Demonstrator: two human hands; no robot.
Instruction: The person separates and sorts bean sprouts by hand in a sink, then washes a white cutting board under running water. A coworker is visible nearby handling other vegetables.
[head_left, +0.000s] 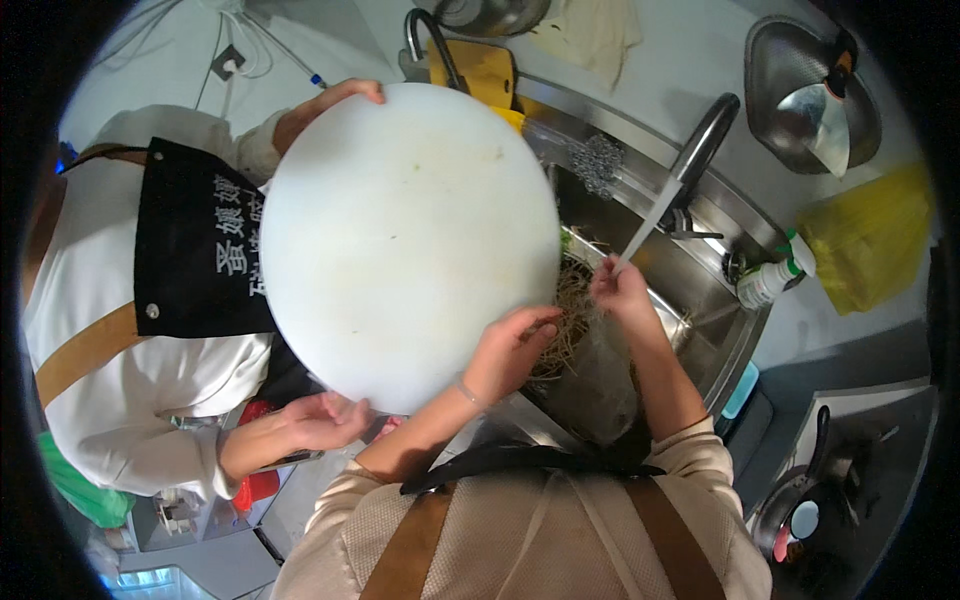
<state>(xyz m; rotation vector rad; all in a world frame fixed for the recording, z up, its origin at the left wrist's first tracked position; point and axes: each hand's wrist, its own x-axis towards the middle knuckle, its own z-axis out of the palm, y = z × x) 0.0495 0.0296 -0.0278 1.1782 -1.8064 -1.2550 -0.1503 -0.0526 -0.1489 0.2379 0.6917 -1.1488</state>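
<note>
Under the stream from the tap (701, 154), my right hand (621, 289) grips the top of what looks like a clear plastic bag (600, 386), which hangs down over the sink. Brown, root-like strands (570, 315) lie in the sink to the bag's left, partly covered by the board. My left hand (506, 345) is beside the lower right rim of a large round white cutting board (412, 225). Its fingers are curled above the strands, and whether they pinch anything is unclear. A co-worker's hand (326, 109) grasps the board's upper left rim.
The co-worker's other hand (322, 420) is near the board's lower edge. Behind the stainless-steel sink (652, 262) lies a steel scrubber (598, 161). A spray bottle (772, 277) and a yellow bag (862, 232) are on the right. A frying pan (784, 502) sits lower right.
</note>
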